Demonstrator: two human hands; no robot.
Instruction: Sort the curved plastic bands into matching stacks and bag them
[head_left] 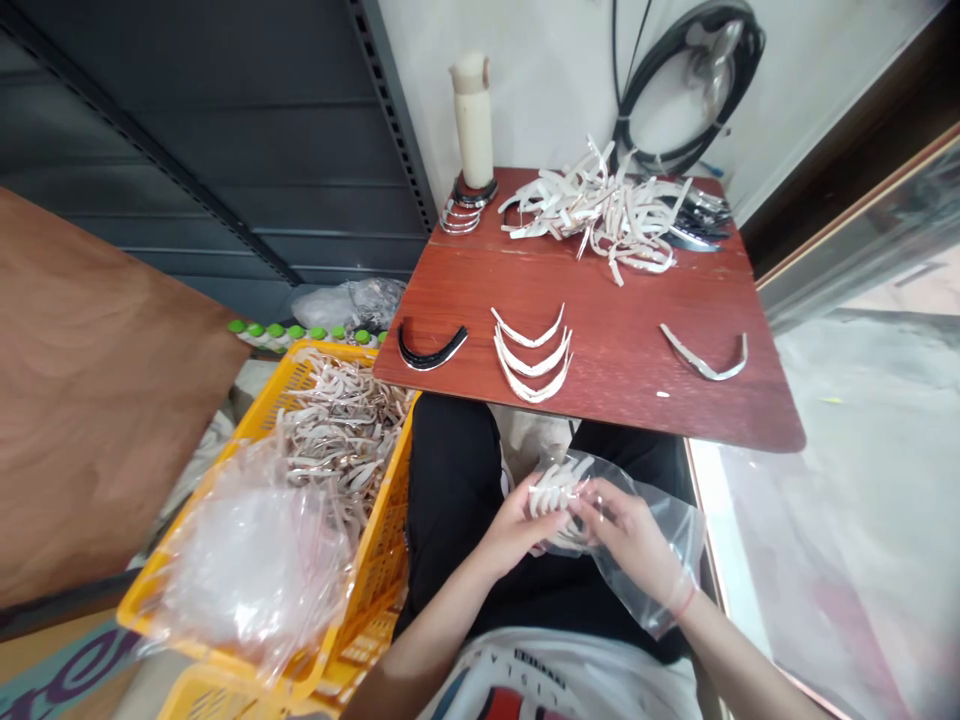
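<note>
Over my lap, a clear plastic bag [667, 520] holds a bundle of white curved strips [556, 490]. My left hand [517, 525] grips the bundle through the plastic from the left side. From the right, my right hand [626, 530] pinches the bag beside the strips, its fingers closed on the plastic. Ahead on the red-brown board [600, 290] lie several white curved strips [532, 360] in a nested stack. To their left is a black curved strip [433, 350], and to their right a single pale curved strip [705, 358].
A heap of white strips [600, 210] lies at the board's back, near a cream bottle [473, 125] and a coiled black cable [682, 90]. On my left, a yellow crate [390, 520] holds many wrapped strips, with a pile of clear bags [255, 560] on top.
</note>
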